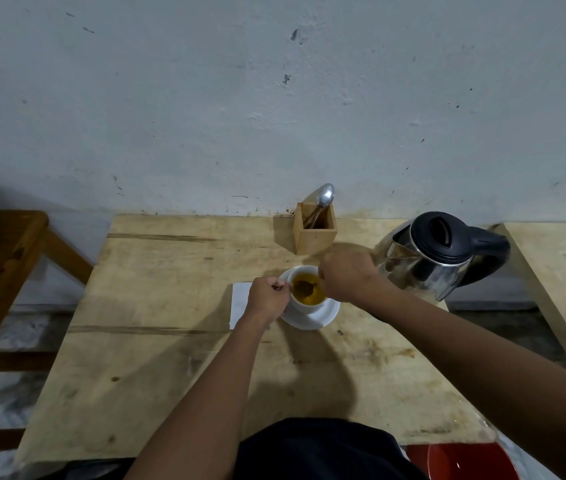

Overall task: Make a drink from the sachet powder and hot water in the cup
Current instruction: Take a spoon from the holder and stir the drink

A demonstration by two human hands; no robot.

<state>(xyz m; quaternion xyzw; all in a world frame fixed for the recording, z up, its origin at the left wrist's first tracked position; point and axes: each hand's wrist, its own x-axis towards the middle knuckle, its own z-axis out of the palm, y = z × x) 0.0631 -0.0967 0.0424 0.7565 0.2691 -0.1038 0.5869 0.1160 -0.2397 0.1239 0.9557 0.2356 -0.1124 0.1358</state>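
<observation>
Head view shows your two hands meeting over the white cup (305, 299), which sits on a white saucer (323, 317) near the middle of the wooden table (156, 358). Your left hand (267, 297) is curled against the cup's left side, fingers pinched at what looks like its handle, steadying it. Your right hand (345, 277) is clenched just above the cup's right rim, apparently gripping a spoon (304, 288) whose dark bowl dips into the drink; the handle is hidden in your fist, so I cannot tell its line for certain. The cup lies directly between the two hands, touching the left and just under the right, so any stirring turns on the right hand while the left holds the cup in place.

The liquid is amber-yellow with a darker brown patch where the spoon sits, which suggests powder not yet fully dissolved; I judge you are in the stirring step with water already poured. A white paper (240, 303), possibly a napkin or the emptied sachet, lies flat just left of the saucer, partly under your left wrist. The steel kettle (437, 258) with its black lid stands to the right, near your right forearm. Behind the cup a wooden holder (314, 233) carries another spoon upright.
</observation>
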